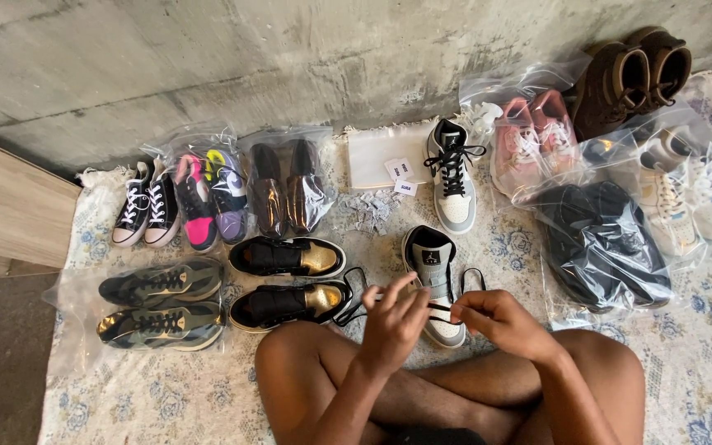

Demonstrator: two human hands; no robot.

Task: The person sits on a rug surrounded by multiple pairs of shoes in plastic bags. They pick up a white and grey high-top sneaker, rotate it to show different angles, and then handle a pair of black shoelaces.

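A grey and white high-top sneaker (432, 264) lies on the patterned rug right in front of my crossed legs. My left hand (395, 321) and my right hand (500, 320) meet over its toe end, both pinching the black lace (441, 309) that runs between them. Loops of the lace trail off to the left and right of the shoe. Its partner, a matching grey and white sneaker (452, 177) with black laces, stands farther back near the wall.
Two black and gold sneakers (290, 280) lie left of my knees. Bagged camouflage shoes (161, 303), black canvas shoes (147, 206), colourful trainers (212, 196) and shiny shoes (288, 191) sit at left. Pink, black, white bagged shoes and brown boots (632, 74) crowd the right. A concrete wall stands behind.
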